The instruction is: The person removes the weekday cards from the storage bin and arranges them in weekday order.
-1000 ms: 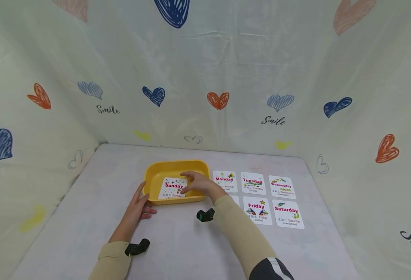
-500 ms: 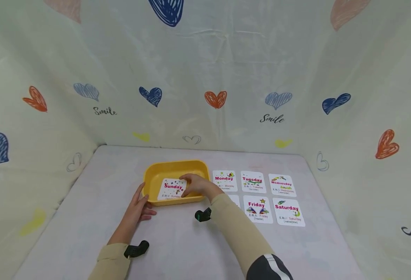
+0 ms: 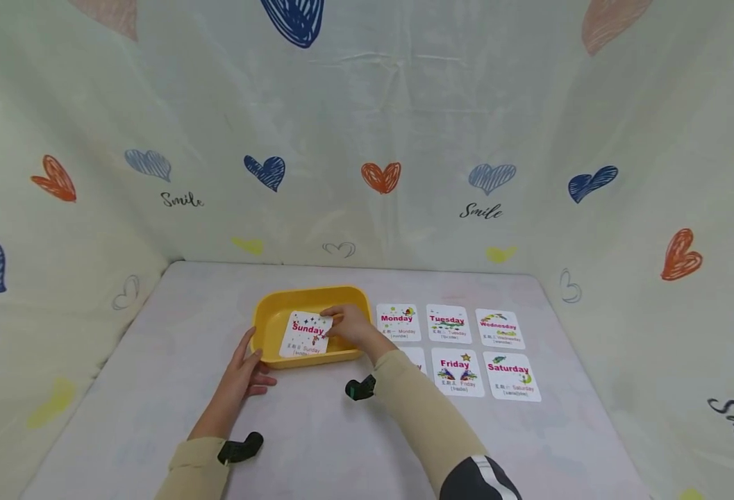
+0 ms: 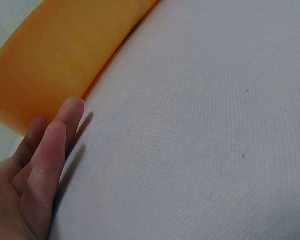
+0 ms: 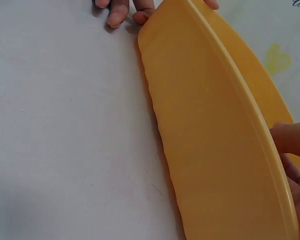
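Note:
A white card printed "Sunday" (image 3: 307, 336) stands tilted in the yellow tray (image 3: 357, 297), its far edge higher than before against the tray floor. My right hand (image 3: 353, 325) reaches over the tray's front rim and pinches the card's right edge between thumb and fingers. At the tray's front left corner, my left hand (image 3: 239, 371) lies against the outer wall, fingers extended. In the left wrist view, fingers (image 4: 50, 150) of that hand touch the tray's side near the table. The tray wall hides the card in the right wrist view.
Right of the tray lie two rows of cards: Monday (image 3: 398, 323), Tuesday (image 3: 448, 324) and Wednesday (image 3: 500, 328) behind, Friday (image 3: 457, 372) and Saturday (image 3: 512, 376) in front. Another card (image 3: 415, 357) is partly hidden by the right sleeve. A heart-printed curtain (image 3: 379, 229) encloses the white table (image 3: 317, 430).
The right hand's fingers have closed on the Sunday card's right edge, and the card has tilted up slightly. The left hand stays at the tray corner.

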Demonstrator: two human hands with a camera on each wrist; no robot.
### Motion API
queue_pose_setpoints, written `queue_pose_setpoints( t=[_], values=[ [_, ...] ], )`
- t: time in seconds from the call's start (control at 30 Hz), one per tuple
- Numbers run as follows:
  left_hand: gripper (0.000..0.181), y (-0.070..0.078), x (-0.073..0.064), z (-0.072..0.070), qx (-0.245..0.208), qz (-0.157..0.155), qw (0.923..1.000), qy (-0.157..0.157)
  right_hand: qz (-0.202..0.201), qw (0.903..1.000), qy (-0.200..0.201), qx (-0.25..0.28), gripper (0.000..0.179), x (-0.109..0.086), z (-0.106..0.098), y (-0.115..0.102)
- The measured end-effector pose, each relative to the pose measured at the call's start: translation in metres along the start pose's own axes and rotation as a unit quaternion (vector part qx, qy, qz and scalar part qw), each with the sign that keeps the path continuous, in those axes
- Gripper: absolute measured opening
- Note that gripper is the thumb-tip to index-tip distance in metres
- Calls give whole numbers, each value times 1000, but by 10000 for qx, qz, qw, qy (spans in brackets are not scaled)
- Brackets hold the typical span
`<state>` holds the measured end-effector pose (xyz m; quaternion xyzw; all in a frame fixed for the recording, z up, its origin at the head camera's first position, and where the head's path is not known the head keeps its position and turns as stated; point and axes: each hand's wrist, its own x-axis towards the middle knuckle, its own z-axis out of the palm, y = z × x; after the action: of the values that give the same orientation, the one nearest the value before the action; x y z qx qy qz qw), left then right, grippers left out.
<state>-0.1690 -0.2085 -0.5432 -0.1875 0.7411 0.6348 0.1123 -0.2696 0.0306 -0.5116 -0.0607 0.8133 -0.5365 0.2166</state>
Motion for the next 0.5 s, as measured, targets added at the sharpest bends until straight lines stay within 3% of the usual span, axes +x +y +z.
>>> queue_pose_setpoints(
  t=[0.3,0.5],
  values=[
    [61,2,2,-2,62,65,10000,-15,-91,9989,422,192,23,2,1,-3],
    [61,0,1,0,49,19,10000,-33,-92,9962,423,758,24,0,1,-1]
  ],
)
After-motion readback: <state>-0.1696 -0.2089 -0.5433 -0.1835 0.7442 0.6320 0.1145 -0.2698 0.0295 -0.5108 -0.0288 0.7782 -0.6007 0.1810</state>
